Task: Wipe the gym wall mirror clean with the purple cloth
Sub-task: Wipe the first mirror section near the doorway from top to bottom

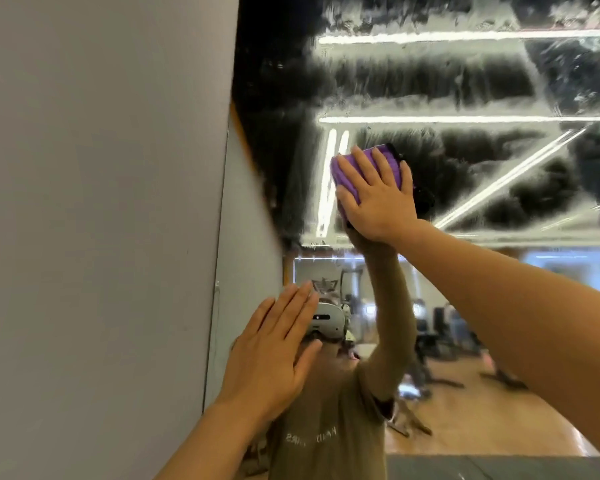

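The gym wall mirror [482, 81] fills the upper right and is streaked with whitish smears across its top half. A folded purple cloth [390, 164] lies flat against the glass high up. My right hand [374, 195] presses it there with straight, spread fingers, the arm reaching up from the right. My left hand [274, 351] is lower and to the left, fingers straight and together, palm toward the mirror and holding nothing; whether it touches the glass I cannot tell.
A plain grey wall [101, 220] meets the mirror's left edge [219, 271]. The lower glass reflects a person in an olive shirt with a headset, a wooden gym floor and exercise machines [430, 341].
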A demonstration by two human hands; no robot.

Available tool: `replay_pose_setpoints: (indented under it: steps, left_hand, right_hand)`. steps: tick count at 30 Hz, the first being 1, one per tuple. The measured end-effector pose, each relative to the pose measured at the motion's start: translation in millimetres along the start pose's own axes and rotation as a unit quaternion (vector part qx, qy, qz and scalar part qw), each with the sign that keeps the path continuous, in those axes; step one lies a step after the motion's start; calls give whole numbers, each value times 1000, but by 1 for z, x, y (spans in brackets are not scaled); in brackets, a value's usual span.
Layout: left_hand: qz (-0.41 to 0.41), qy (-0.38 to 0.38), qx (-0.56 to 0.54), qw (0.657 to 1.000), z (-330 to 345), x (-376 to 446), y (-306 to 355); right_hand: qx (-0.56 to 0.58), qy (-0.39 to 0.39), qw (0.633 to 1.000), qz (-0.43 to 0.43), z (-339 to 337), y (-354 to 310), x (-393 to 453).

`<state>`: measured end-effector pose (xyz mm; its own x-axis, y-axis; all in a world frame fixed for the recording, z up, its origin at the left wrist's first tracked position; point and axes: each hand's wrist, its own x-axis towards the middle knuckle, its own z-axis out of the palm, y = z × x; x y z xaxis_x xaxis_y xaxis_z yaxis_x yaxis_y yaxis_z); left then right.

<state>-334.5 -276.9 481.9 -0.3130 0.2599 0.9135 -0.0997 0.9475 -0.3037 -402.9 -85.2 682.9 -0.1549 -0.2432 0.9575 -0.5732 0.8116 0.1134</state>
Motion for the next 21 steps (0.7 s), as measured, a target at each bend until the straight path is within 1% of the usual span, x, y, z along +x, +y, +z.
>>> replay_pose_setpoints:
  steps: [3,6,8,10,13,15,18,19,21]
  left_hand:
    - [-22,6,-13,1000,3,-3,-2]
    - [-42,17,-29,999,4,-10,-6]
    - [-51,29,-29,998,4,-14,-8]
    - [-55,35,-36,997,4,-19,-10]
    - [-59,37,-54,996,4,-26,-13]
    - [-56,34,-46,997,2,-29,-17]
    - [-54,27,-37,997,-1,-30,-24]
    - [-59,31,-43,997,-1,-31,-25]
    - [-62,40,-46,996,-1,-32,-28]
  right_hand:
    - [3,-8,1000,17,-2,-3,6]
    - [3,-4,1000,-5,7,-4,-11]
    - [-10,16,999,-41,21,-8,-51]
    - [-11,22,996,-89,39,-13,-111]
    - [-34,11,985,-166,63,-15,-203]
    - [-58,4,976,-208,66,-10,-229]
    - [-71,-25,965,-253,58,-4,-207]
    - [-68,-30,964,-255,55,-3,-189]
    - [-57,-25,972,-225,50,-4,-146]
